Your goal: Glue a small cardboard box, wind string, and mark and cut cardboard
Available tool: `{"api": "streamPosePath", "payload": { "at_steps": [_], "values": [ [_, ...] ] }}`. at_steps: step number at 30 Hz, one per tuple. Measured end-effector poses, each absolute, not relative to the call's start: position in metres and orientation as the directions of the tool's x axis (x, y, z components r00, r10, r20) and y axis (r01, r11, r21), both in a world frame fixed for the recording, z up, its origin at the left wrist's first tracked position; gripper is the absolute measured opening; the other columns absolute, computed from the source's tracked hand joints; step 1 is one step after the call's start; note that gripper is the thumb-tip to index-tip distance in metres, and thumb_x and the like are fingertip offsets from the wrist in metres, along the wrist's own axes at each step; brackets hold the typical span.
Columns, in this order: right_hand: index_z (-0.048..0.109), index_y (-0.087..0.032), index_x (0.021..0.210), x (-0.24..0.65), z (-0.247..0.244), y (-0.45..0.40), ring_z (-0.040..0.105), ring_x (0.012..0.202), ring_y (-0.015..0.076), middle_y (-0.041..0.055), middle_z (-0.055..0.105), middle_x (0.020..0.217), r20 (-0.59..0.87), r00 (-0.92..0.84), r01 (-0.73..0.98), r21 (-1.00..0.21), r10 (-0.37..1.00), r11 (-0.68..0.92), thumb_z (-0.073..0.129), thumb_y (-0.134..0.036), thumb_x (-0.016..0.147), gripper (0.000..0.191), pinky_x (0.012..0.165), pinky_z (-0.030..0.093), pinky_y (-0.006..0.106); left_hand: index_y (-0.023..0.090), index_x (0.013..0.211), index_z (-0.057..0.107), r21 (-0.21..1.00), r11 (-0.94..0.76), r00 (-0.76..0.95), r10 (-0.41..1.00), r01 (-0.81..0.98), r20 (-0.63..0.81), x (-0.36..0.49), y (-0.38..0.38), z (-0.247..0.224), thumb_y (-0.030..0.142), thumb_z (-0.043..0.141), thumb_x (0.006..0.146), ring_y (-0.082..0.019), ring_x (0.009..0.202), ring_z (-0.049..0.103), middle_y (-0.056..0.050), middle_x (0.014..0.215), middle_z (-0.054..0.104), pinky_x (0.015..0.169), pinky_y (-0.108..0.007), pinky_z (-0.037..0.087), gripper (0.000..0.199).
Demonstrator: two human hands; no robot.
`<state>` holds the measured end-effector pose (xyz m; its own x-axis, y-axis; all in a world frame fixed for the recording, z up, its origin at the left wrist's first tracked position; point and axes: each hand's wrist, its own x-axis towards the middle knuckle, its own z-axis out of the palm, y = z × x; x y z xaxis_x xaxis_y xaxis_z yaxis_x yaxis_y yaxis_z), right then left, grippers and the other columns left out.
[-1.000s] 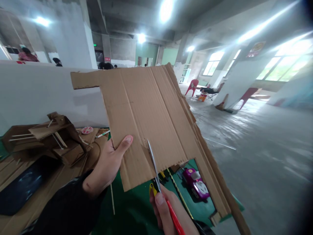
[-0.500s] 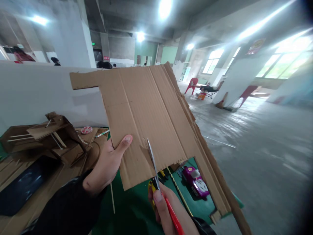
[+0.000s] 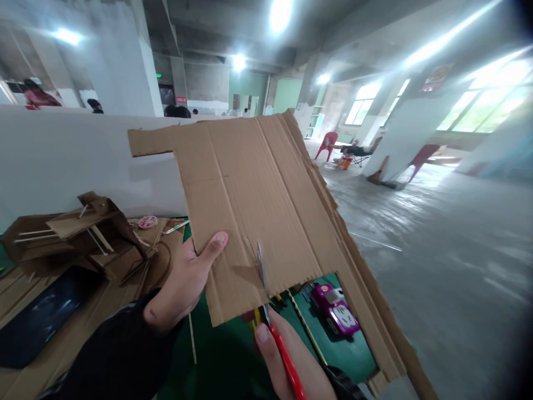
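A large brown sheet of corrugated cardboard is held up in front of me, tilted, with a strip jutting out at its upper left. My left hand grips its left edge, thumb on the near face and fingers hidden behind. My right hand is closed round a pair of scissors with red and yellow handles. One scissor blade lies over the front of the cardboard near its lower edge, with the other behind it. A short slit runs up near the blade tip.
On the green table lie a purple device, a thin yellow twisted rod and a stick. Leftward are a cardboard structure, a dark phone-like slab, a utility knife and a round red-and-white item.
The cardboard has shifted slightly right and down. The scissor blades have moved a little right against it, and their handles look closer together.
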<state>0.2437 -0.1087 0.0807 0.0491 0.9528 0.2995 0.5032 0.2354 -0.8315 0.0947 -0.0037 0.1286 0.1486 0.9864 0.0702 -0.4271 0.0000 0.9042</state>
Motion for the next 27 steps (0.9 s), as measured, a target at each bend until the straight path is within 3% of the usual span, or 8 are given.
{"api": "streamPosePath", "payload": {
  "at_steps": [3,10,16,23,27],
  "values": [
    [0.065,-0.023,0.108,0.244,0.08,-0.109,0.065,0.084,0.0225,0.0073,0.07,0.092,0.267,-0.009,0.454,-0.857,0.964,0.242,0.037,-0.048,0.096,0.039,0.079,0.055,0.032,0.019,0.119,0.064,0.907,-0.01,0.153,0.985,-0.42,0.081,0.094,-0.003,0.127,0.043,0.078,0.073,-0.03,0.108,0.066,-0.01,0.107,0.074,0.092,-0.039,0.055,0.054],
    [0.061,-0.022,0.082,0.247,0.078,-0.11,0.055,0.056,0.0173,0.0016,0.062,0.064,0.198,0.021,0.499,-0.851,0.98,0.161,0.032,-0.052,0.098,0.045,0.067,0.051,0.029,0.019,0.116,0.065,0.911,-0.026,0.154,0.983,-0.413,0.098,0.096,-0.003,0.125,0.043,0.075,0.077,-0.029,0.109,0.066,-0.009,0.107,0.074,0.092,-0.037,0.055,0.047],
    [0.056,-0.023,0.072,0.246,0.092,-0.113,0.056,0.058,0.018,-0.0006,0.054,0.052,0.147,0.056,0.522,-0.848,0.987,0.097,0.026,-0.061,0.096,0.054,0.06,0.046,0.028,0.018,0.113,0.064,0.924,-0.032,0.147,0.985,-0.382,0.095,0.097,-0.001,0.123,0.042,0.075,0.078,-0.028,0.105,0.068,-0.009,0.106,0.074,0.089,-0.036,0.056,0.044],
    [0.052,-0.021,0.074,0.246,0.083,-0.112,0.055,0.061,0.0168,0.0023,0.058,0.062,0.039,0.071,0.533,-0.846,0.997,-0.005,0.023,-0.065,0.095,0.057,0.05,0.039,0.025,0.017,0.12,0.062,0.931,-0.024,0.156,0.984,-0.365,0.086,0.097,0.002,0.12,0.043,0.075,0.077,-0.028,0.105,0.068,-0.011,0.108,0.073,0.09,-0.036,0.055,0.052],
    [0.055,-0.022,0.075,0.244,0.084,-0.113,0.054,0.057,0.0165,0.0005,0.056,0.058,0.043,0.07,0.498,-0.867,0.997,0.002,0.028,-0.062,0.096,0.053,0.049,0.039,0.025,0.017,0.123,0.061,0.928,-0.012,0.16,0.984,-0.372,0.077,0.096,0.002,0.118,0.043,0.074,0.077,-0.028,0.104,0.068,-0.011,0.109,0.073,0.09,-0.037,0.055,0.054]
  ]
}}
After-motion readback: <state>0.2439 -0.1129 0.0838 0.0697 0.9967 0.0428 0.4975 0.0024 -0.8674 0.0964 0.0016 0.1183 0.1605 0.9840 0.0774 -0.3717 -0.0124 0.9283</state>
